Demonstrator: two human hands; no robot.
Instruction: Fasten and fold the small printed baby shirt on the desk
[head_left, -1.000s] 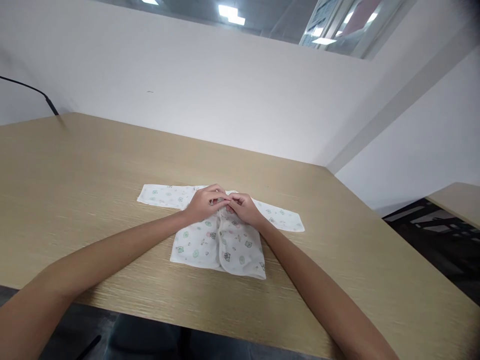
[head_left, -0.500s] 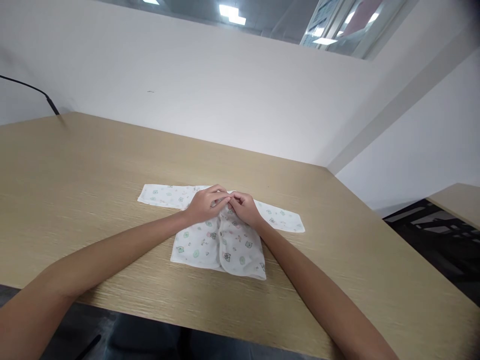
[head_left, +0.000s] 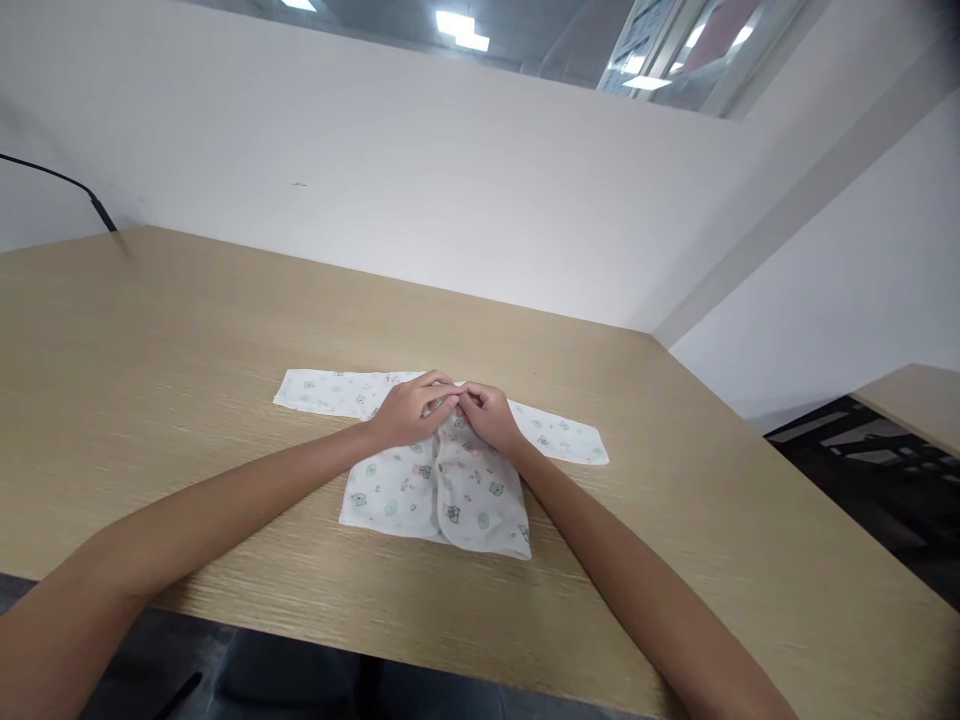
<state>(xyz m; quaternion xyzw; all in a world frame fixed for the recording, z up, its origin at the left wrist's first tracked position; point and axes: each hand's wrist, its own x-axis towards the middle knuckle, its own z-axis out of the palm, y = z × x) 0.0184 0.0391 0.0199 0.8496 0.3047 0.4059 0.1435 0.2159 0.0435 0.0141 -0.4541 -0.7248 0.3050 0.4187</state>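
A small white baby shirt [head_left: 480, 500] with a green and pink animal print lies face up on the table, its two sleeves spread to the sides and its front opening running down the middle. At the neckline, my left hand [head_left: 412, 408] is closed in a pinch on the shirt's upper edge. My right hand [head_left: 489, 412] pinches the same spot from the right, and the fingertips of both hands meet there. The bit of cloth between the fingers is hidden, as is most of the collar.
The wood-grain table [head_left: 225, 310] runs back to a white partition [head_left: 420, 190] with glass above it. A black cable [head_left: 56, 170] comes down at the far left. Beyond the table's right edge stands a dark frame [head_left: 877, 470], and a dark chair [head_left: 285, 670] is below the front edge.
Both hands stay pinched at the neckline of the baby shirt. The view has shifted very slightly; nothing else has visibly moved.
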